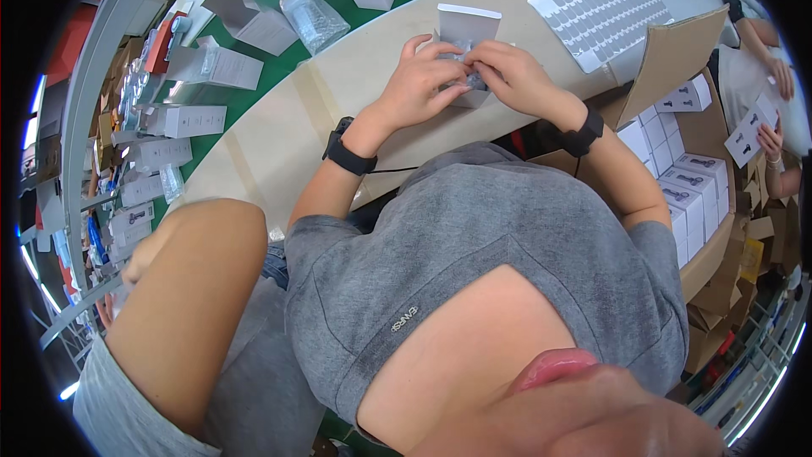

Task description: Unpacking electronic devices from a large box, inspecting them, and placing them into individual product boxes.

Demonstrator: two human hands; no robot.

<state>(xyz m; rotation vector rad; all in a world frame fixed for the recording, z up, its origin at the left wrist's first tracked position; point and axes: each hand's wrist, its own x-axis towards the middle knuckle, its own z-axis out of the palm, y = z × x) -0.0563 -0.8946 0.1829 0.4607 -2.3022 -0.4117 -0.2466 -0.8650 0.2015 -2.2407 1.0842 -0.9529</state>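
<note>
On the beige tabletop in front of me stands a small white carton (pixel 471 22) with its lid flap raised at the back. Something in clear, crinkled plastic wrap (pixel 475 81) shows at its mouth; what is inside the wrap is hidden. My left hand (pixel 420 85) bends around the carton's left side, thumb and fingers at the opening. From the right, my right hand (pixel 518 76) reaches in with fingertips pinched together at the plastic. Both wrists wear black bands.
A sheet of grey-white labels (pixel 602 17) lies at the right. Below it, a brown cardboard box (pixel 719 118) holds rows of white cartons. Opened cartons (pixel 254 27) and a bubble-wrapped item (pixel 313 17) line the green belt. People work on both sides; one holds a carton (pixel 751 131).
</note>
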